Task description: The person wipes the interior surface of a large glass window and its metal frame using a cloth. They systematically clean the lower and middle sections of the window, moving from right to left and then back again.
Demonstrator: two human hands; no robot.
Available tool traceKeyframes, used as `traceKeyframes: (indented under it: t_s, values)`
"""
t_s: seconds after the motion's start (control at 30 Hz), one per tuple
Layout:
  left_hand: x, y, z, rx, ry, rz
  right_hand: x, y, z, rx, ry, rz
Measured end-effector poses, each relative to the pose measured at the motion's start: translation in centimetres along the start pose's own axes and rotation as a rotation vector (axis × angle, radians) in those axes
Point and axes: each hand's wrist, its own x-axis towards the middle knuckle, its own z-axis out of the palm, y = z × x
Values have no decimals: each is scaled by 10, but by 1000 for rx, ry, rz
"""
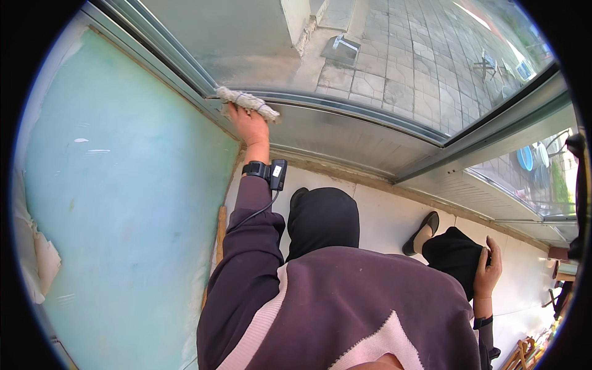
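Observation:
My left hand (249,124) grips a bundled, off-white cloth (247,102) with a dark blue band. The cloth lies against the lower left corner of a metal window frame (323,101), where the bottom rail meets the side rail. A black strap with a small cabled box sits on my left wrist. My right hand (489,270) rests beside my bent right knee, with fingers apart and no object seen in it. A dark band circles that wrist.
A pale blue-green wall (129,162) stands close on the left. Ribbed metal panels (342,138) lie below the glass, above light floor tiles (384,199). A metal post (485,134) divides the windows. Wooden items (525,354) lie at the lower right. Paving shows outside.

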Motion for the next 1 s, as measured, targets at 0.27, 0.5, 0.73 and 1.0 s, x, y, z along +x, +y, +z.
traceKeyframes:
  t_s: [0.27,0.5,0.73,1.0]
  values:
    - [-63,73,10,-46,-189,-4,-25,28,-10,108,104,14]
    - [-99,138,16,-74,-357,-82,-40,43,-18,141,169,27]
    - [-127,195,34,-143,-443,-323,-50,53,-20,182,251,28]
    - [-164,226,61,-126,-443,-331,-57,65,-22,196,313,22]
